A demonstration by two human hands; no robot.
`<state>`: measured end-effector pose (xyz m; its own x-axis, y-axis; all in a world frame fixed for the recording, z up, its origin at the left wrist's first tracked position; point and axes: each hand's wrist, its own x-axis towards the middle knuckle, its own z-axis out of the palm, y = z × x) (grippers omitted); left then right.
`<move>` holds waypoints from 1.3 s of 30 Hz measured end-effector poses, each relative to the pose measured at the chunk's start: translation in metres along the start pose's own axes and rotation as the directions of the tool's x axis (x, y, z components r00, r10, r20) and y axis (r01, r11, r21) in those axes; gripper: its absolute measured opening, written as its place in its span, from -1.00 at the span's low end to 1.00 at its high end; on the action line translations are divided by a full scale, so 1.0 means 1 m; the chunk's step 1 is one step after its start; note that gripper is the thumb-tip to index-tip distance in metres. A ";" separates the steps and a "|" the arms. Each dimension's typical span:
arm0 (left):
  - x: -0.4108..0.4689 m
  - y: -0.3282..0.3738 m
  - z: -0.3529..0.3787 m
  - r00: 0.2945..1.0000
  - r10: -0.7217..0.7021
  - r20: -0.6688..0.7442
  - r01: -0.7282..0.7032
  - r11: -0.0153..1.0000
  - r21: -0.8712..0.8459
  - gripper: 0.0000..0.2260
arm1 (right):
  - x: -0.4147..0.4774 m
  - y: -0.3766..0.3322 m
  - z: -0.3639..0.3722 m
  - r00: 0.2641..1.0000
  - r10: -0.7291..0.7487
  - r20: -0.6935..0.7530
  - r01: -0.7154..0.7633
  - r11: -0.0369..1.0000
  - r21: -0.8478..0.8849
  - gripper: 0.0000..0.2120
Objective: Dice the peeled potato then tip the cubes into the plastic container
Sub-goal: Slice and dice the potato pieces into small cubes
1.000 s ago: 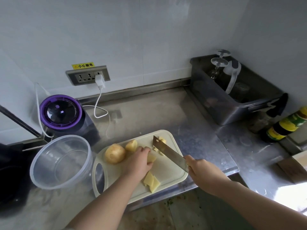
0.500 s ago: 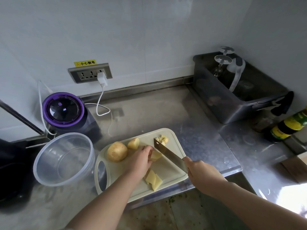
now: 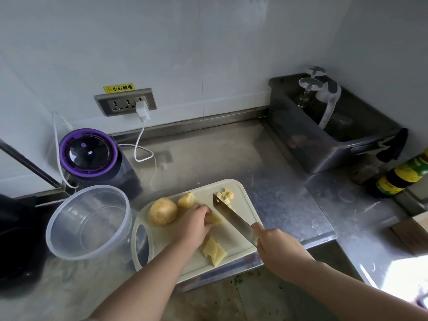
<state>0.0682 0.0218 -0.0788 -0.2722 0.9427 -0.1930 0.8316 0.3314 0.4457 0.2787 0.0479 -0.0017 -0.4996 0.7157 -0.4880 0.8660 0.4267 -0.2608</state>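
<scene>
Nearest the camera, a small fan of flat potato slices (image 3: 214, 251) lay on the front part of the pale cutting board (image 3: 234, 242), which sat on the steel desk (image 3: 220, 154) at its front edge. The right hand (image 3: 275, 249) had its grip closed fully round the handle of the knife (image 3: 231, 216), the blade slanting up and away to the left with its edge down at the board. Just left of the blade, the left hand (image 3: 194, 224) had its grip curled over a potato piece (image 3: 214, 219), fingertips pinning it to the board, the cut end touching or almost touching the blade.

Beyond that hand, a whole potato (image 3: 163, 212) and a smaller chunk (image 3: 186, 199) sat side by side near the board's far left. A little heap of cubes (image 3: 225, 196) lay at the far right corner, just behind the knife tip. The clear plastic container (image 3: 76, 228) stood on the desk touching the board's left, handle end, with nothing visible inside.

Further back were a purple-rimmed blender (image 3: 89, 154), a wall socket (image 3: 126, 104) with a white charger (image 3: 141, 110) plugged in, and a grey tub (image 3: 324, 140) at the right.
</scene>
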 end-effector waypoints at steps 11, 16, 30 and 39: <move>-0.005 0.001 0.001 0.999 0.044 -0.024 -0.044 0.999 0.028 -0.75 | 0.000 0.001 0.014 0.999 -0.028 0.034 0.029 0.999 -0.027 -0.70; -0.009 0.002 0.004 0.997 0.037 -0.071 -0.035 0.999 0.025 -0.75 | 0.001 0.003 0.015 0.999 -0.026 0.024 0.027 0.999 -0.035 -0.73; -0.008 0.004 -0.001 0.996 0.051 -0.070 -0.050 0.999 0.014 -0.78 | 0.004 0.001 -0.007 0.999 -0.021 -0.035 0.019 0.999 -0.042 -0.67; -0.006 -0.001 0.003 0.994 0.069 -0.080 -0.064 0.996 0.063 -0.76 | -0.002 -0.005 -0.004 0.997 -0.076 0.013 0.077 0.990 -0.118 -0.60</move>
<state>0.0701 0.0154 -0.0807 -0.2522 0.9633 -0.0918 0.8760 0.2676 0.4012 0.2757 0.0463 0.0040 -0.5636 0.6742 -0.4772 0.8164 0.5428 -0.1973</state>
